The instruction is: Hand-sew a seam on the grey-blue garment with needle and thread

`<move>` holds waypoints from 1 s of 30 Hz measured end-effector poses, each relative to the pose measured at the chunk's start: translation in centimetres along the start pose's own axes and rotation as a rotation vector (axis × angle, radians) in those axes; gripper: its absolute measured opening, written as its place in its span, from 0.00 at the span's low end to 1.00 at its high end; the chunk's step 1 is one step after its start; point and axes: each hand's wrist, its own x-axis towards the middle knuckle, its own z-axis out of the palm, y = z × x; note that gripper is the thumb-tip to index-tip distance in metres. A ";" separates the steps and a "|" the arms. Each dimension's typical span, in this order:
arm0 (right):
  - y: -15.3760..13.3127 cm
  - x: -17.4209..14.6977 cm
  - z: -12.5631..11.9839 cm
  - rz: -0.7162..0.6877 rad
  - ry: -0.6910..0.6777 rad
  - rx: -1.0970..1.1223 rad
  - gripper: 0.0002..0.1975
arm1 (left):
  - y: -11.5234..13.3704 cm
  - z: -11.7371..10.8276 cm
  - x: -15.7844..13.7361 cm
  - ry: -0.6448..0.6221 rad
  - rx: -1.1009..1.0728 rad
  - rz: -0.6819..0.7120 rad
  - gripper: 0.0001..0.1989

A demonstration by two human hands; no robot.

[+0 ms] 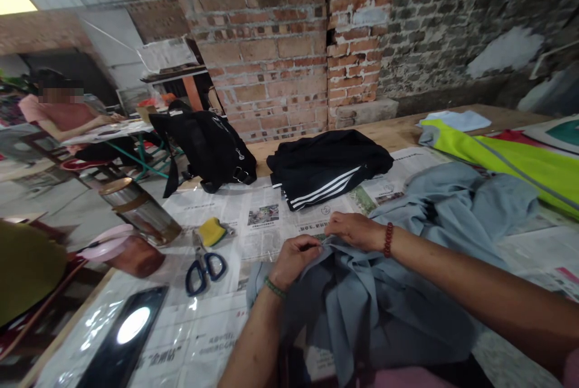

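Grey fabric (366,297) hangs in folds over the table's near edge and spreads back to the right across the newspaper. My left hand (296,258), with a green bead bracelet at the wrist, pinches the upper edge of this fabric. Close beside it, my right hand (355,231) grips the same edge; a red bead bracelet circles that wrist. Both sets of fingers are closed on the cloth, nearly touching. Whether a needle or thread is between them cannot be made out. Blue-handled scissors (204,270) lie to the left, near a yellow sponge-like piece (211,231).
Newspaper under clear plastic (217,321) covers the table. A phone (126,340), a steel flask (140,210) and a brown pot with a pink lid (136,252) stand left. Behind are a black bag (208,149) and folded black clothing (330,162); right, a neon-yellow garment (515,162). A person (63,110) sits beyond.
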 end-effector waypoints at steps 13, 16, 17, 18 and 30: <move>-0.8 0.0 0.2 -0.048 0.010 0.377 0.13 | 0.1 0.1 -0.1 -0.014 0.004 0.027 0.08; -0.8 0.0 0.7 0.085 0.007 0.547 0.12 | 0.0 0.2 0.0 -0.027 0.044 0.058 0.06; -0.8 0.0 0.9 0.136 -0.006 0.611 0.12 | 0.0 0.2 0.0 -0.034 0.054 0.066 0.06; -0.7 0.1 1.1 0.191 -0.022 0.690 0.11 | 0.0 0.2 0.0 -0.038 0.059 0.072 0.06; 0.2 0.4 2.0 0.380 0.027 1.260 0.09 | -0.2 0.1 0.1 -0.050 0.066 0.058 0.06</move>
